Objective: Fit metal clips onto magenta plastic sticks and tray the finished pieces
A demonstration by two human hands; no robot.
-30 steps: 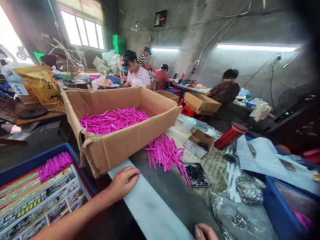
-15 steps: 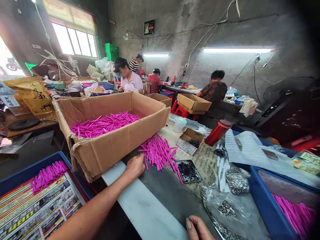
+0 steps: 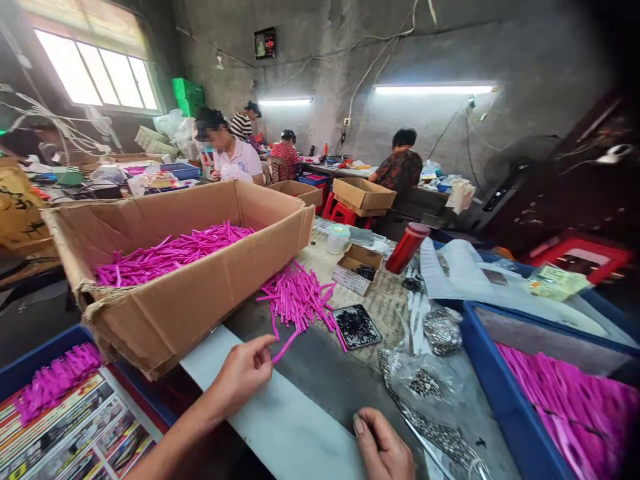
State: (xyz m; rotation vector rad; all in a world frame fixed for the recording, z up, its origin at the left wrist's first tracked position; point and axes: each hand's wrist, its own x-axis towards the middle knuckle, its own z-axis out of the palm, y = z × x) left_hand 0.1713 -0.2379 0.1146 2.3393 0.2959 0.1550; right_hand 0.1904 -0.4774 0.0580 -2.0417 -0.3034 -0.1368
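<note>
My left hand pinches one pink tube by its end, just above the grey worktop. A loose heap of pink tubes lies a little beyond it, beside a big cardboard box holding many more. My right hand rests curled at the bottom edge next to a clear bag of small metal parts; its fingertips are hidden. A small black tray of dark parts lies to the right of the heap.
Blue bins stand at the right with pink tubes and at the left. A red flask, a small carton and a white cup stand farther back. Several people sit working at far benches.
My left hand reached to the loose heap, then drew back toward me with one pink tube pinched. My right hand came further into view. The camera swung right.
</note>
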